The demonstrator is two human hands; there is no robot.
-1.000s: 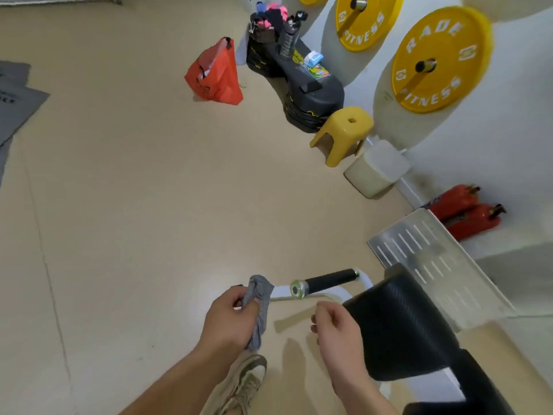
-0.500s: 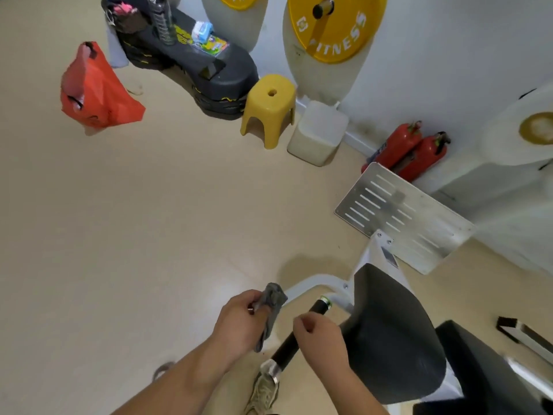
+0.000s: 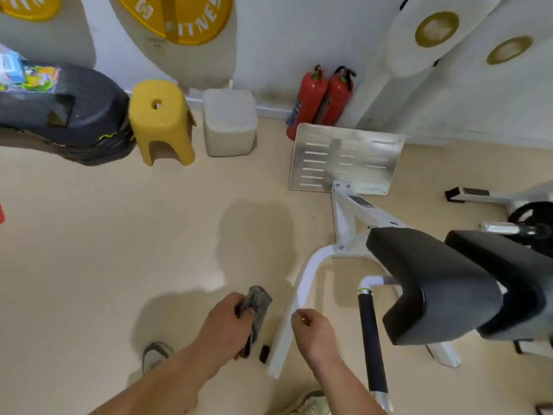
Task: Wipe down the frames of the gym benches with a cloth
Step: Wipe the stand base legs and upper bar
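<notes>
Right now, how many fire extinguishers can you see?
2. Both are side by side at the wall, behind the footplate: the left extinguisher and the right extinguisher. Others may be out of view.

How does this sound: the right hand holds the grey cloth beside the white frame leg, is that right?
Not quite. The head view shows the left hand holding the grey cloth beside the white frame leg; the right hand holds no cloth.

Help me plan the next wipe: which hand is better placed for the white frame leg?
Left. The left hand holds the grey cloth right beside the white frame leg; the right hand is curled, with no cloth.
</notes>
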